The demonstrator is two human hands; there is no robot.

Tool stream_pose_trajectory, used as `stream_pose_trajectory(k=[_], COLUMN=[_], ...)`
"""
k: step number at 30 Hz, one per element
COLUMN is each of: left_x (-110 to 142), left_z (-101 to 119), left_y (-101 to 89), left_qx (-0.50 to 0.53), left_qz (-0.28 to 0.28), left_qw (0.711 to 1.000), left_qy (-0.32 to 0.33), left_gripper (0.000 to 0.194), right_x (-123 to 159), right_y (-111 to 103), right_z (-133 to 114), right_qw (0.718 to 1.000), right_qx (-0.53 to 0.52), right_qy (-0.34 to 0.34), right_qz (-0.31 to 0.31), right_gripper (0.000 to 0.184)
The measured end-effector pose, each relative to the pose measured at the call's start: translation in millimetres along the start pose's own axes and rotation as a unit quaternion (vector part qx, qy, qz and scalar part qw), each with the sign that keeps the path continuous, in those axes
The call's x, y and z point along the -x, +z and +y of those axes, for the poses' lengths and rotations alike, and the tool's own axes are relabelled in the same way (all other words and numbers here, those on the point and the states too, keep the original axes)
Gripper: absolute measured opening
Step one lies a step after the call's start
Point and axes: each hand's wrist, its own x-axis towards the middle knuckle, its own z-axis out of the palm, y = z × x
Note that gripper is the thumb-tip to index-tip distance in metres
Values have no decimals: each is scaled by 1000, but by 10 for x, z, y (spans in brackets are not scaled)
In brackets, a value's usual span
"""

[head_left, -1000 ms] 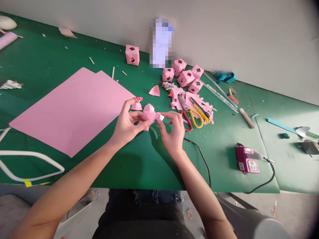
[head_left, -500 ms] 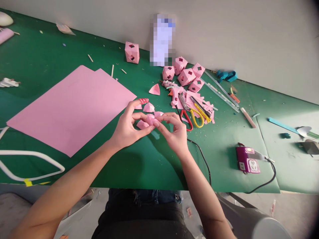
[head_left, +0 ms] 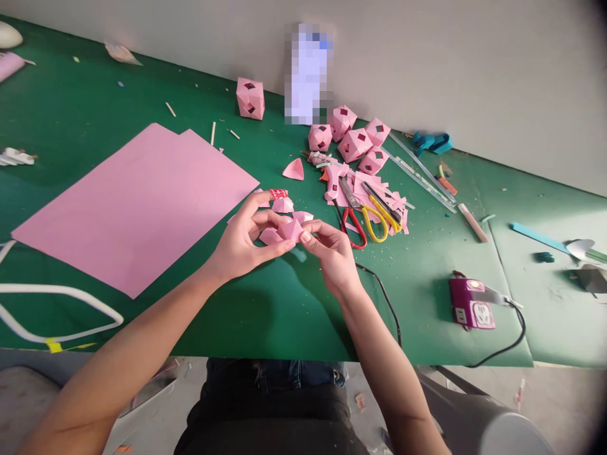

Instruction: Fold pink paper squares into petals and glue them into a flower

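Observation:
Between my two hands is a small folded pink paper piece (head_left: 290, 231). My left hand (head_left: 241, 239) pinches its left side with thumb and fingers; a red wrapping covers one fingertip. On its right edge, the thumb and index finger of my right hand (head_left: 332, 253) are closed. Around them on the green table (head_left: 303, 309) lie more folded pink pieces (head_left: 283, 205), partly hidden by my fingers. A separate triangular pink piece (head_left: 294, 169) rests a little farther back.
Large pink paper sheets (head_left: 137, 208) lie on the left. Behind are several pink paper polyhedra (head_left: 355, 146) and a lone one (head_left: 250, 99). Scissors (head_left: 374, 221), a pink glue gun (head_left: 333, 182) and paper scraps sit to the right, with a purple power socket (head_left: 472, 304) and its cord.
The folded piece has turned in my fingers, now showing a pointed, angular side. My right thumb and fingers have shifted slightly to the right along its edge.

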Motion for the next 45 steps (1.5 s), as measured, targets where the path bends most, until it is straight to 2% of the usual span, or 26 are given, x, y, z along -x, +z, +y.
stream_pose_trajectory(k=[3,6,9,12,14,17,20,23,26,31,36,40,43,45], left_x=[-31,-55,-54,-33,-18,-3,7,14,19,25,19,24,34,33], left_z=[15,5,-11,-24,-36,-63,-84,-85,-74,-60,-50,-80,-98,-88], left_y=[-5,-16,-20,-4,14,33,31,17,2,-18,-23,-32,-27,-11], left_qx=[81,118,114,70,35,3,-8,-15,-39,-114,-150,-168,-155,-122], left_qz=[7,10,18,24,28,25,17,10,7,13,-1,-15,-24,-18], left_qw=[996,991,992,997,999,1000,1000,1000,999,991,985,980,984,990], left_qy=[-34,-55,-54,-36,-16,0,-5,-1,12,63,87,103,87,71], left_gripper=[74,73,73,73,71,66,66,69,69,63,62,66,68,71], right_x=[18,22,13,15,30,56,67,68,65,47,32,34,33,23], right_y=[73,94,75,58,59,73,85,83,65,26,4,-24,-43,-39], right_z=[20,41,91,116,91,25,-6,-6,-17,-44,-61,-101,-107,-80], right_qw=[1000,990,969,930,897,870,882,900,925,972,988,989,989,996], right_qx=[22,122,212,305,341,357,340,318,290,194,136,134,133,85], right_qy=[-3,-66,-123,-177,-220,-269,-278,-258,-210,-117,-65,-62,-63,-22], right_qz=[7,15,21,104,175,206,173,151,126,64,30,6,8,1], right_gripper=[40,35,26,11,13,14,9,5,2,15,20,21,25,30])
